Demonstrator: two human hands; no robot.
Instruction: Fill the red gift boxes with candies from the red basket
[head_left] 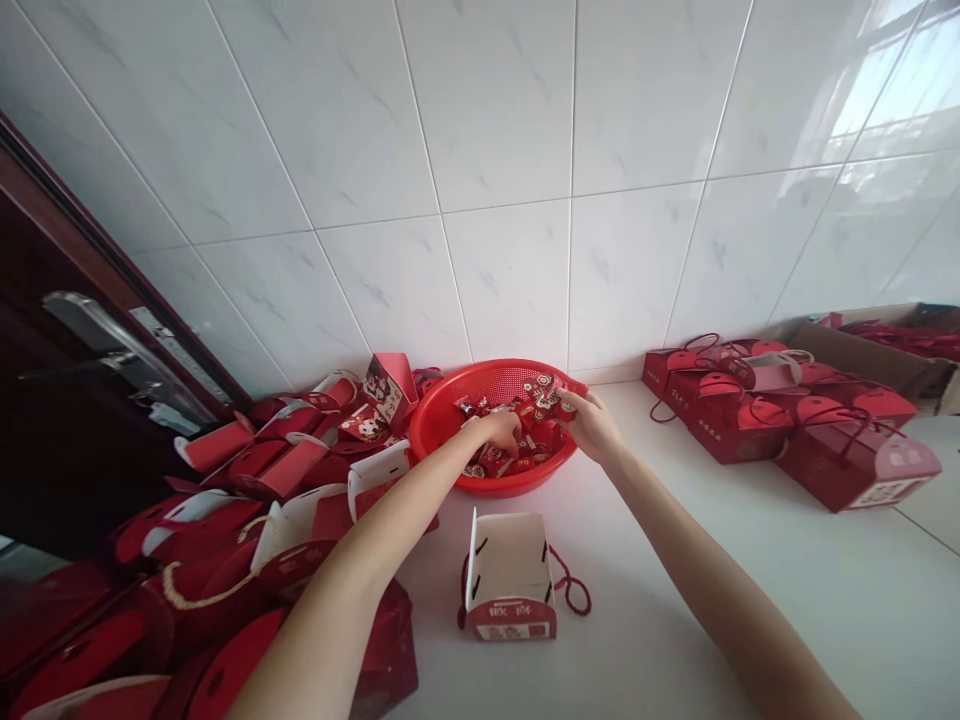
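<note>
My left hand reaches into a red plastic basket. Its fingers curl down among wrapped candies, and whatever they grip is hidden. At the basket's right side, my right hand is closed on several red-and-white candy packets, which stick out past the thumb above the rim. Just in front of the basket, an open red gift box stands on the white surface with its pale inside facing up. A dark red cord handle loops out at its right.
Many red gift boxes, several with open flaps, crowd the left side beside a dark door. Closed red boxes stand grouped at the right, near a cardboard carton. A tiled wall rises behind the basket.
</note>
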